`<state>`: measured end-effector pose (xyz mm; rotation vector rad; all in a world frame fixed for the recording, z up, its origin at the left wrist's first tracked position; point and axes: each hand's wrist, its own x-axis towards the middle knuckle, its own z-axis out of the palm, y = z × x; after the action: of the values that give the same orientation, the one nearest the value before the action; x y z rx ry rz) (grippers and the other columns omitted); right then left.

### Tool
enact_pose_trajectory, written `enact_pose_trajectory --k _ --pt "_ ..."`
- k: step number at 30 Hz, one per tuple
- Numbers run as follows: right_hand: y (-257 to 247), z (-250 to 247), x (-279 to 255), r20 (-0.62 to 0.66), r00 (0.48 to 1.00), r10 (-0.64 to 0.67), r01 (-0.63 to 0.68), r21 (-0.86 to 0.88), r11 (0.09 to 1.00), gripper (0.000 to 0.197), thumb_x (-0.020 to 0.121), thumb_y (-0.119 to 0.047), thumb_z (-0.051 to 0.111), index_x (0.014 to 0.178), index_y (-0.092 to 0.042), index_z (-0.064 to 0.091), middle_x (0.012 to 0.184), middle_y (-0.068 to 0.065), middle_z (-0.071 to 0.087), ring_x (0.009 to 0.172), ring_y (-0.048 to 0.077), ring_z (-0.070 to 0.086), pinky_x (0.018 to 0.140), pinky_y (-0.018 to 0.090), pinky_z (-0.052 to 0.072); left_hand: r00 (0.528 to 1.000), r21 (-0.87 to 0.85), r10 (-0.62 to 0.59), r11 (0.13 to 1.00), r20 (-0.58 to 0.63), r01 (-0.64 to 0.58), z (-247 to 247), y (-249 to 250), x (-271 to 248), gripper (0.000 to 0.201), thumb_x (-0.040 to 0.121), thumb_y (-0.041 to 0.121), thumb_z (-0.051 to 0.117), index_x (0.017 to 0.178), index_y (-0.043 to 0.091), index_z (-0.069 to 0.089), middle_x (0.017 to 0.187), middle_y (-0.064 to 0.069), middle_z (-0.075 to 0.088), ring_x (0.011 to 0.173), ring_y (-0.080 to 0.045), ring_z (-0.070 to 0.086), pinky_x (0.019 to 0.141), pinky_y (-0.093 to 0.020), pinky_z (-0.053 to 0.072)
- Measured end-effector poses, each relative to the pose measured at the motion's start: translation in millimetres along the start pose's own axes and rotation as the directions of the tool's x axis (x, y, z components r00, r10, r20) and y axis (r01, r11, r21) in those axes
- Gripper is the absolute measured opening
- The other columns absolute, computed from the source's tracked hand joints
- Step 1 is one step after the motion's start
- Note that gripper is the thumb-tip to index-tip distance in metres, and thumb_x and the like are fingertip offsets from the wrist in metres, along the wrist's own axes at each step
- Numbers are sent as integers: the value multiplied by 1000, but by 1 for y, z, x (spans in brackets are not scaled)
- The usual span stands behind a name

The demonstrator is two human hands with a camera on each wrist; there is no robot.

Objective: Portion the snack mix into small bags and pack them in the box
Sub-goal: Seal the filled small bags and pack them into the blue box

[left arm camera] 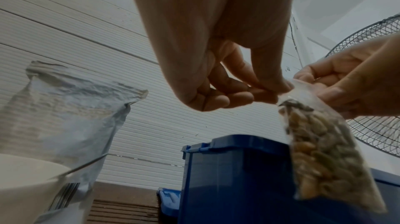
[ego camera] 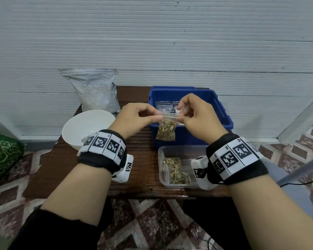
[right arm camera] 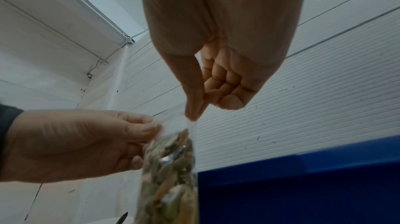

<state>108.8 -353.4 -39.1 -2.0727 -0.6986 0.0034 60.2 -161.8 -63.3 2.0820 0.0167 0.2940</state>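
Hands (ego camera: 136, 117) (ego camera: 195, 114) pinch bag (ego camera: 166, 130); seal hidden.

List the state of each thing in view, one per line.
small bag: filled, held up by its top edge.
left hand: pinching the bag's top.
right hand: pinching the bag's top.
blue box: open, small bags inside.
clear tub: open, snack mix inside.
white bowl: upright.
large bag: standing against the wall.

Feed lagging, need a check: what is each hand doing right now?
Left hand: pinching the small bag top.
Right hand: pinching the same bag's top.
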Motion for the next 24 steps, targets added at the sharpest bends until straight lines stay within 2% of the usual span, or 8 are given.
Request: enact_pose_trajectory --k 3,6,9,12,16,18,20,24 --pt "0 0 1 74 997 6 -1 -61 998 16 84 -6 66 93 -19 63 77 -5 60 69 5 53 64 14 43 999 -17 34 999 -25 -34 0 -1 1 8 79 17 76 80 12 70 79 9 68 74 -2 61 75 -20 50" --pt "0 4 1 92 996 10 -5 -57 998 5 83 -16 71 84 -18 67 73 -12 60 68 4 54 63 12 41 999 -35 51 998 -4 -51 1 1 0 10 81 13 75 83 6 69 79 6 67 72 2 60 71 -14 47" --pt "2 8 2 74 997 -6 12 -86 996 16 85 -13 68 76 -23 59 69 -13 56 64 0 50 60 6 37 997 -17 69 998 21 -68 3 2 -1 8 83 15 73 86 9 69 83 4 68 74 1 60 72 -12 47" --pt "3 11 2 81 997 -9 17 -97 995 12 88 -11 64 80 -18 59 69 -13 53 62 -3 48 58 1 36 998 -14 59 998 29 -59 3 2 -1 10 83 18 73 89 9 71 84 5 69 74 3 61 73 -11 47" --pt "7 14 2 81 997 -9 16 -84 996 4 87 -17 66 89 -14 64 72 -12 55 61 -2 47 57 3 36 996 25 79 996 29 -80 1 0 0 6 84 19 72 87 15 70 83 6 69 75 1 60 72 -12 46" --pt "7 15 2 82 996 -21 27 -72 997 6 87 -19 67 87 -15 63 72 -9 57 62 0 47 55 6 36 996 39 89 995 24 -90 0 0 1 5 84 22 72 86 18 70 84 5 70 79 -5 61 74 -16 47" --pt "6 16 2 84 996 -39 46 -76 996 6 88 -17 65 84 -15 61 71 -7 56 65 5 48 56 7 35 996 42 89 995 29 -90 0 0 1 5 83 23 73 86 20 71 85 6 70 79 -4 62 74 -15 48" --pt "7 17 2 90 994 -59 67 -89 994 8 88 -13 63 83 -16 59 70 -11 52 63 0 44 56 5 33 997 17 70 997 41 -71 -1 0 0 10 82 23 73 89 17 74 88 7 72 83 -2 65 76 -12 48"
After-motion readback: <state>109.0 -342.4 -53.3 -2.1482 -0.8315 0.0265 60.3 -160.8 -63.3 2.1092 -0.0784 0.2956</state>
